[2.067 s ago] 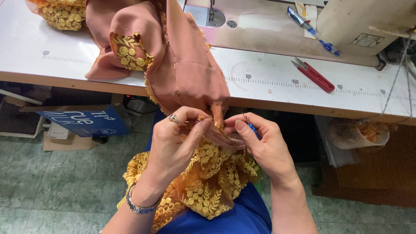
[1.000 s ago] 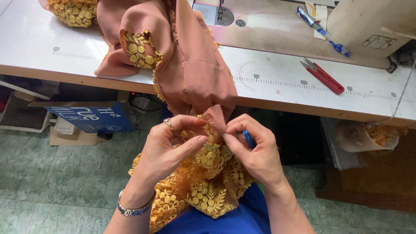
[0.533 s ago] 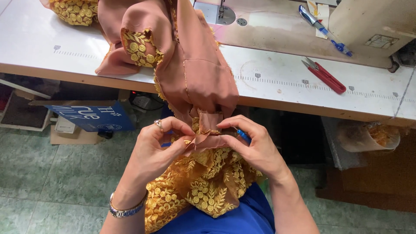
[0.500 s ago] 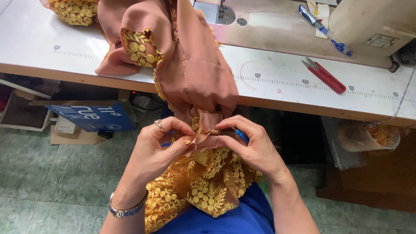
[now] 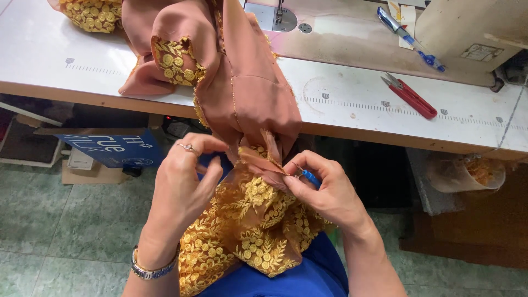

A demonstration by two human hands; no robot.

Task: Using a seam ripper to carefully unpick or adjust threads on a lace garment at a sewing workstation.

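A dusty-pink garment (image 5: 247,93) with gold embroidered lace (image 5: 250,231) hangs from the sewing table down onto my lap. My left hand (image 5: 184,184), with a ring and a bracelet, grips the fabric from the left at the seam where pink cloth meets lace. My right hand (image 5: 324,190) pinches a small blue-handled tool (image 5: 309,176), likely a thread snipper, with its tip against that seam (image 5: 269,173). The tool's blades are hidden by my fingers and the cloth.
On the white table (image 5: 341,102) lie a red thread snipper (image 5: 410,97) and a blue pen-like tool (image 5: 410,38). The sewing machine's needle plate (image 5: 275,16) is at top centre. A blue box (image 5: 113,148) sits under the table, and a clear bag of scraps (image 5: 467,173) hangs on the right.
My hands have spread slightly apart along the seam. The left hand moved a little left, and the blue tool now shows between my right fingers.
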